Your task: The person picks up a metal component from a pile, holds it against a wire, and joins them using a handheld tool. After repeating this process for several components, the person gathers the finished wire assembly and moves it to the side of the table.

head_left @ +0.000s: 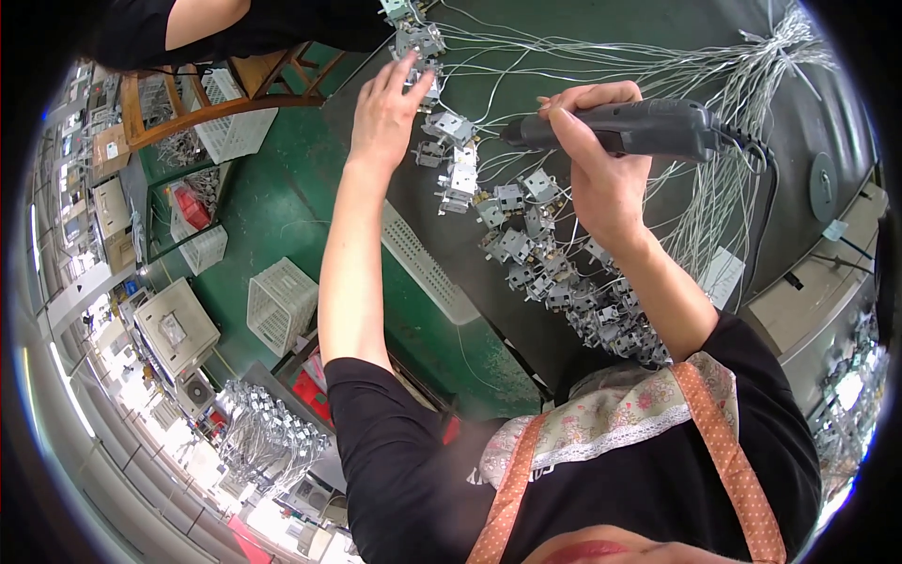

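My right hand is wrapped round a black electric screwdriver, held level with its tip pointing left. The tip is close to a small silvery metal part in a row along the table's left edge. Over that row, farther away, my left hand has its fingers spread, the fingertips at another metal part. Whether they press on it is hard to tell. Thin white wires run from the parts to the right. Nearer to me lies a dense heap of similar metal parts.
A wire bundle spreads over the dark table at the far right. The screwdriver's black cord hangs nearby. On the left are a wooden chair, a white plastic crate on the green floor, and another person's arm.
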Demonstrator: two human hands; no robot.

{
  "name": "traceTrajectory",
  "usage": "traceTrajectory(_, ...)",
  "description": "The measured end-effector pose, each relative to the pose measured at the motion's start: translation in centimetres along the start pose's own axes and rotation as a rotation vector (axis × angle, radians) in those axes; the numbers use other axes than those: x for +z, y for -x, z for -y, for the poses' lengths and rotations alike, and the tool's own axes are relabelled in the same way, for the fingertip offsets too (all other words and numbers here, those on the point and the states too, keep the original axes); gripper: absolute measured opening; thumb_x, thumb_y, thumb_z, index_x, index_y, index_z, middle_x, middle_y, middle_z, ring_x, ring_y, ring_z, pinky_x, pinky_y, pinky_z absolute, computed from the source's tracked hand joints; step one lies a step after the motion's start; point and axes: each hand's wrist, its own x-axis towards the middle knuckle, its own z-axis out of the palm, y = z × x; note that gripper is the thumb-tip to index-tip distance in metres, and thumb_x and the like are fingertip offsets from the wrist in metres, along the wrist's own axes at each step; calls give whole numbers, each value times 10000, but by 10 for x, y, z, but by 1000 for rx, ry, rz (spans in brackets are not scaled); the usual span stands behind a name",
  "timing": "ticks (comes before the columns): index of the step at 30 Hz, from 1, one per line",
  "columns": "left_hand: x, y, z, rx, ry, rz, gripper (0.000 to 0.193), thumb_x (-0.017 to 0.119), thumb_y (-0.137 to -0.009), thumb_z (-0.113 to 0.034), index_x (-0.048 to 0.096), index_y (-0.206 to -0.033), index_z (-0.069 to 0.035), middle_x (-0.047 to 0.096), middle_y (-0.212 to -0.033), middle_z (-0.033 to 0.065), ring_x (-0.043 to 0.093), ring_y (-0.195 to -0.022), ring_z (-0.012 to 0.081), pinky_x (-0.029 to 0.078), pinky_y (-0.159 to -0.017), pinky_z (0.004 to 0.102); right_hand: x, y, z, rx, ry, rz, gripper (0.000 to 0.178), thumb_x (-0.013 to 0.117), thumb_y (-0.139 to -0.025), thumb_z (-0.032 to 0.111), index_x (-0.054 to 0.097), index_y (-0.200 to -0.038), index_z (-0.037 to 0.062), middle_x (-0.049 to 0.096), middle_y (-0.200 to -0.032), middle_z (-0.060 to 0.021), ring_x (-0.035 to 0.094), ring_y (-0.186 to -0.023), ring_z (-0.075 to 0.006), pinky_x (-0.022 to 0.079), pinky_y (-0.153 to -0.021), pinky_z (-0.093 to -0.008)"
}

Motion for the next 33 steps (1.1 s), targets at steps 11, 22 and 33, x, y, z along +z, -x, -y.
traceTrajectory(11, -52, 24, -52, -275, 698, 103, 316, 695, -799, -34, 503, -1050, -47, 540, -951, 128, 602, -821, 346, 482, -688, 445, 9, -1, 9, -209, -83, 159, 289, 618, -823, -75, 421, -994, 49, 591, -904, -102, 595, -902, -206, 452, -952, -437)
traceTrajectory(22, -3, 56, -75, -455, 1037, -77, 279, 675, -879, -80, 479, -1074, -39, 532, -878, 89, 515, -681, 207, 447, -642, 327, 7, 3, -24, -105, 0, 108, 312, 693, -798, -22, 437, -971, 23, 618, -914, -92, 630, -942, -188, 525, -851, -336)
traceTrajectory(33, -3, 54, -77, -457, 1019, -87, 271, 670, -900, -126, 476, -1069, -39, 544, -856, 89, 522, -694, 184, 451, -646, 314, 11, 1, -18, -143, 11, 184, 270, 554, -830, -118, 408, -970, 62, 567, -905, -97, 573, -887, -205, 416, -1010, -494)
